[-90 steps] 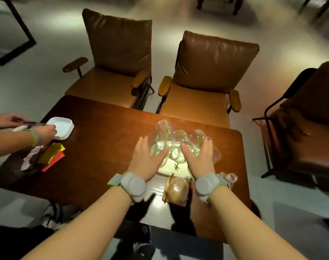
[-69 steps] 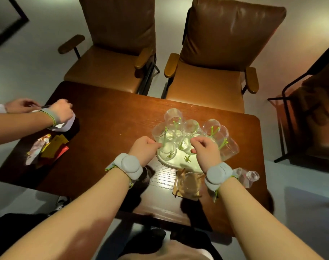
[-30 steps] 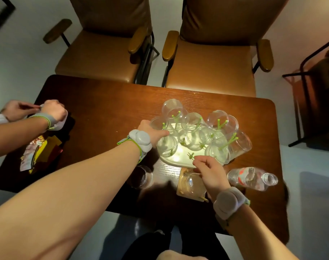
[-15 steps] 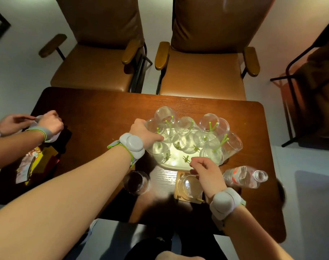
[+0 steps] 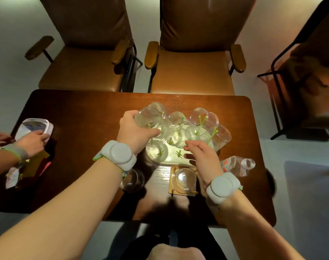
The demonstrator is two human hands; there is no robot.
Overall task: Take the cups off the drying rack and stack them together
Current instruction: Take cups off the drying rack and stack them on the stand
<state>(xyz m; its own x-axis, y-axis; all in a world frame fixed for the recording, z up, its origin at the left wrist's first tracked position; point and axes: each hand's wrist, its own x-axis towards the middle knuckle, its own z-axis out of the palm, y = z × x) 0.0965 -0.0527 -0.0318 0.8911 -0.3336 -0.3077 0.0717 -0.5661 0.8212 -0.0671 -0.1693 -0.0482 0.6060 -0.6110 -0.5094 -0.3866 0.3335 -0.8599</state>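
Note:
A white drying rack (image 5: pixel 171 159) with green pegs stands on the brown table, near its middle. Several clear plastic cups hang upside down on the pegs. My left hand (image 5: pixel 134 131) grips one clear cup (image 5: pixel 147 118) at the rack's left side, lifted and tilted above its peg. My right hand (image 5: pixel 202 153) hovers over the rack's near right edge, fingers spread, next to a clear cup (image 5: pixel 202 137) still on a peg. Two near pegs stand bare.
A glass (image 5: pixel 132 180) and a coaster holding a small glass (image 5: pixel 182 180) sit near the front edge. A plastic bottle (image 5: pixel 236 166) lies to the right. Another person's hand (image 5: pixel 31 142) holds a white box (image 5: pixel 35 127) at the left. Two brown armchairs stand behind the table.
My left hand has closed on a cup at the rack's left and raised it. My right hand has moved up from the coaster toward the rack and opened.

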